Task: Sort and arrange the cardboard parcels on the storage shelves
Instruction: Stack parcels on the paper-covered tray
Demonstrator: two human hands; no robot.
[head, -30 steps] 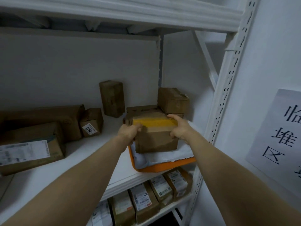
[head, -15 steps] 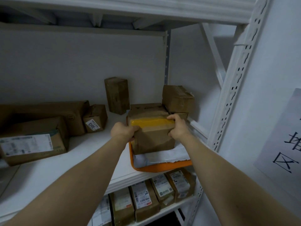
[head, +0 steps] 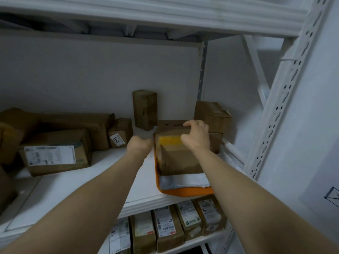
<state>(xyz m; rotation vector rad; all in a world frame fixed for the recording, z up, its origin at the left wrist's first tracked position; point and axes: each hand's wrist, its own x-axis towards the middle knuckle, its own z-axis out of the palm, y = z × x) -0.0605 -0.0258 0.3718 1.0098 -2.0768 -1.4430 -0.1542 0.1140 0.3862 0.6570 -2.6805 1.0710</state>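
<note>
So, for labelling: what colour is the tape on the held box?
Yellow; the tape on the box shows best in the head view.

Two hands: left hand, right hand. At least nine cardboard parcels at hand level: five left of hands, four at right hand, counting yellow-taped parcel under it. Five labelled parcels below hands. One orange tray. One white mailer.
</note>
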